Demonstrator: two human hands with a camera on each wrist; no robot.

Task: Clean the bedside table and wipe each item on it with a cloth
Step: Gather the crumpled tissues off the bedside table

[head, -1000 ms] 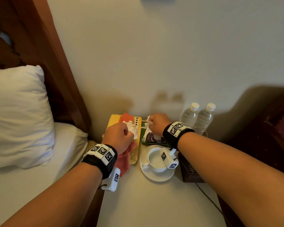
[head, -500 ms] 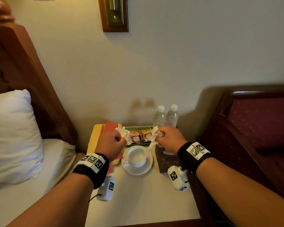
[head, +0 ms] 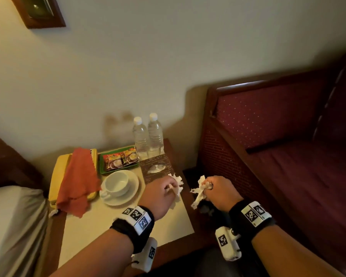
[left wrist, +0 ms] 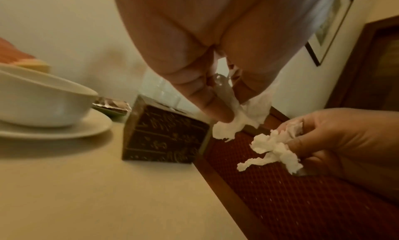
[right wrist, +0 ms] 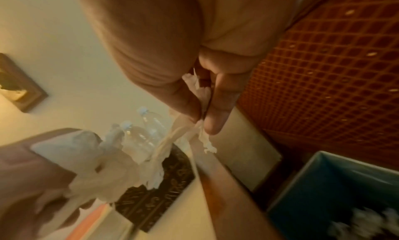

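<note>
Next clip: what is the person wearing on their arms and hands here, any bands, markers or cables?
Both forearms are bare, with no sleeves and no gloves. The left hand and right hand each sit ahead of a black wristband topped by a white plate of square black-and-white markers. Under each wrist hangs a small white camera block carrying one such marker. A thin dark cord shows by the left block.

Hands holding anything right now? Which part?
Left hand pinches a crumpled tissue by its upper end; right hand grips another tissue wad, loose end dangling.
</note>
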